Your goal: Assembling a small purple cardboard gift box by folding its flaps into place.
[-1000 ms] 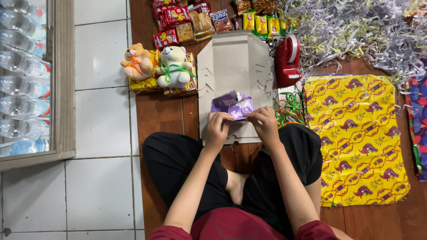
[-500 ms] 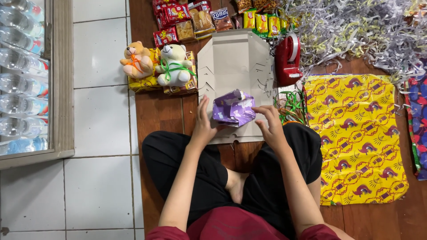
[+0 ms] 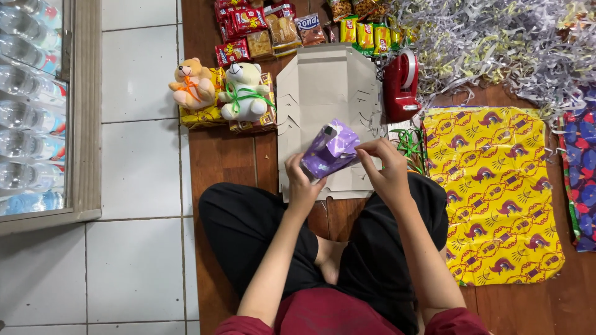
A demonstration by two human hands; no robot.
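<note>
Purple wrapping paper around a small parcel (image 3: 330, 151), held up tilted between both hands above a flat grey cardboard sheet (image 3: 323, 93) on the wooden floor (image 3: 211, 167). Left hand (image 3: 302, 186) clasped around the parcel's lower end, fingers curled under it; right hand (image 3: 388, 167) pinching the parcel's right edge with thumb and fingertips. Seated cross-legged in black trousers, knees just behind the cardboard. Beside the cardboard's right edge, a red tape dispenser (image 3: 401, 87), and below it some green ribbon (image 3: 410, 146) near the right hand. Further right, a yellow patterned sheet of wrapping paper (image 3: 496, 192) spread flat, with a blue flowered sheet (image 3: 580, 180) at the frame's edge. Silvery shredded paper (image 3: 496, 43) heaped along the top right. To the cardboard's left, an orange teddy bear (image 3: 194, 84) and a white teddy bear (image 3: 245, 90) sitting on small boxes. Snack packets (image 3: 261, 28) lined along the top. White floor tiles (image 3: 136, 68) and bottled water (image 3: 28, 105) at far left.
</note>
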